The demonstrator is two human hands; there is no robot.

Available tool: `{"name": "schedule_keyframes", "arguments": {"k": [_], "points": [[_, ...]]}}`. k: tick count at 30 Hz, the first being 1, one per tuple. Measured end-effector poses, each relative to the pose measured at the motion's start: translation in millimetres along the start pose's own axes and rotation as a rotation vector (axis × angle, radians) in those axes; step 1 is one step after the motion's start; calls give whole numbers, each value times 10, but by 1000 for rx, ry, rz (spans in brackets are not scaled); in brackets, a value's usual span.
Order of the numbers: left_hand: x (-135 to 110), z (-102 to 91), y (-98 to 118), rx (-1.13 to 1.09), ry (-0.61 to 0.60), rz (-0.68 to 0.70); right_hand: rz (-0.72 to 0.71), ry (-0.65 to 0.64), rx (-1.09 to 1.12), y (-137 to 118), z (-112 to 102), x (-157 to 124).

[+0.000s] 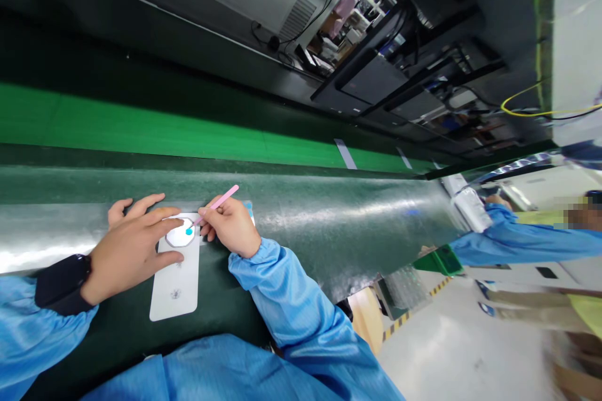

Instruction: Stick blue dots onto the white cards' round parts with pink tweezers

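Note:
A white rectangular panel [175, 291] with rounded corners lies on the dark green bench. At its upper end is an octagonal white area with a dark outline, and a small bright blue dot [189, 232] sits on it. My left hand [134, 241] rests over the panel's left side, fingers stretched and spread, fingertips near the octagon. In my right hand [230, 222] is a slim pink tool, probably tweezers [229, 195], pinched like a pen. Its thin tip reaches beside the blue dot; whether they touch I cannot tell. A clear sheet with a blue edge [250, 210] lies partly behind my right hand.
Behind the bench runs a bright green belt [141, 131] with grey tape strips [345, 154]. Dark equipment [376, 81] with cables stands beyond it. At right, a co-worker's blue sleeve [508, 244] reaches towards a white package [470, 207], near a green bin [439, 261].

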State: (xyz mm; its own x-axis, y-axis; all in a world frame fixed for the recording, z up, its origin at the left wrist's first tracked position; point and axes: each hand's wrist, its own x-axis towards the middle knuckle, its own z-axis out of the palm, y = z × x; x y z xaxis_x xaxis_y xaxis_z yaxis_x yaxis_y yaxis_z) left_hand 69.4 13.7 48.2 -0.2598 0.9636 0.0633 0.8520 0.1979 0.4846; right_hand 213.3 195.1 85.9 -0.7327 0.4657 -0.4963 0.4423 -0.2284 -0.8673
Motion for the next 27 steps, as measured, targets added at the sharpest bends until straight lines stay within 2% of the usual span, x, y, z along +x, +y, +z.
{"name": "schedule_keyframes", "arguments": {"k": [12, 27], "points": [[0, -2, -7, -21, -7, 0, -33, -1, -19, 50, -3, 11], [-36, 31, -55, 26, 51, 40, -22, 13, -34, 25, 18, -3]]}}
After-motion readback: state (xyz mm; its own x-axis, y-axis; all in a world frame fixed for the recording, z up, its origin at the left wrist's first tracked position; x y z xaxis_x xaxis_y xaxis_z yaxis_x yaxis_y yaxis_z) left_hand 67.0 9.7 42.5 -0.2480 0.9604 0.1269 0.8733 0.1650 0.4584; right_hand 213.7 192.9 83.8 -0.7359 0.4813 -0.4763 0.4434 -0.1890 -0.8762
